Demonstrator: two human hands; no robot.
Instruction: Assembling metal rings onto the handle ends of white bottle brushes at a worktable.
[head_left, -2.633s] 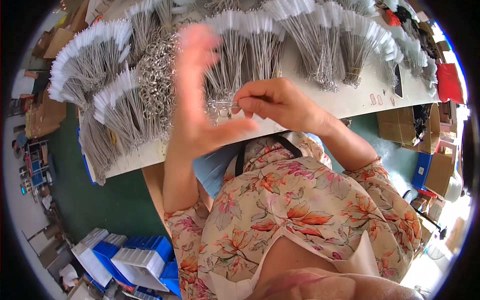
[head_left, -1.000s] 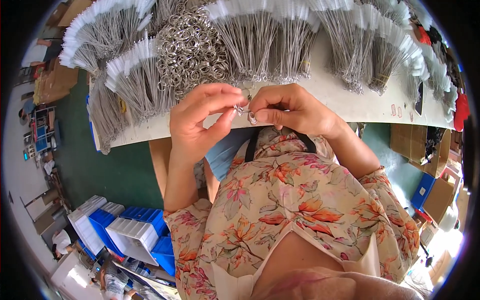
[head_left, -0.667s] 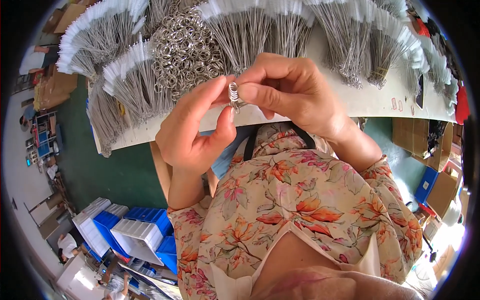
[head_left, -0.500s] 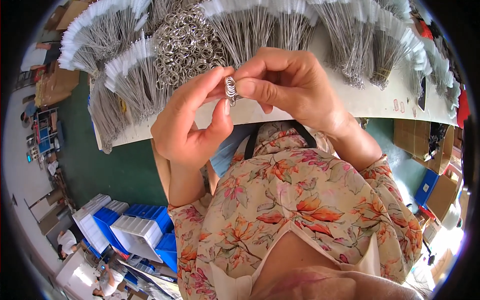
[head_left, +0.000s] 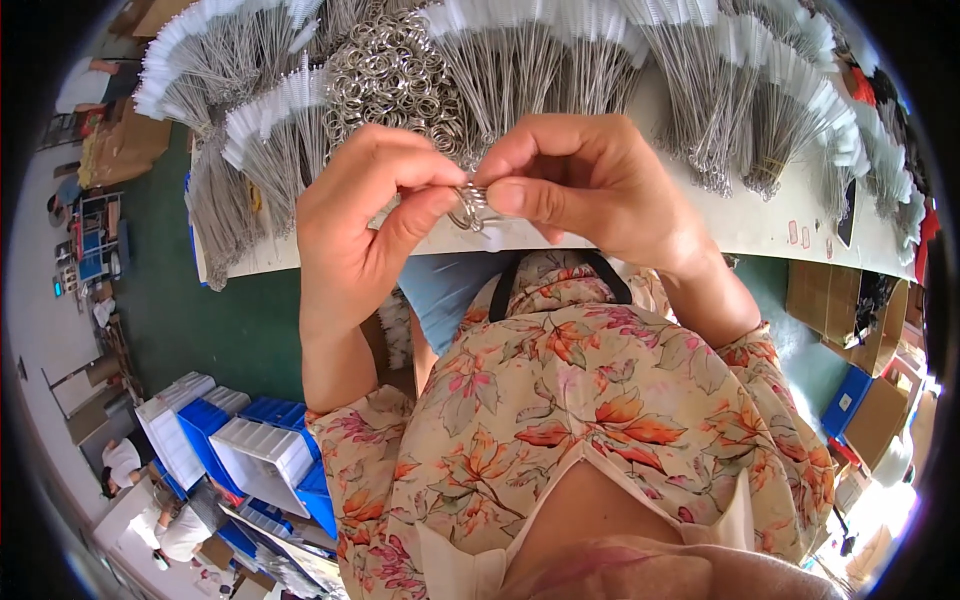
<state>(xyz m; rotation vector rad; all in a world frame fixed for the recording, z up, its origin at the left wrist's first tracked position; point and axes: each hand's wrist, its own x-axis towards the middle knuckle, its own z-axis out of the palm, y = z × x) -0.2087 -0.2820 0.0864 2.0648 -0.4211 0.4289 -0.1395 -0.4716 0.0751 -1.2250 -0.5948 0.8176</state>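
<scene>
Small metal ring [head_left: 468, 207] sitting between both hands, pinched at chest height in front of the table edge. Left hand [head_left: 360, 230] gripping it with thumb and forefinger; right hand [head_left: 590, 180] closing on it from the other side. Just beyond the hands, a heap of loose rings [head_left: 395, 75] lying on the table [head_left: 760, 220], flanked by bundles of wire brushes [head_left: 560, 50].

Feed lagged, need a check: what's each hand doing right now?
Left hand: closed, fingertips pinching the metal ring.
Right hand: closed, thumb and fingers pinching the same ring from the other side.
</scene>
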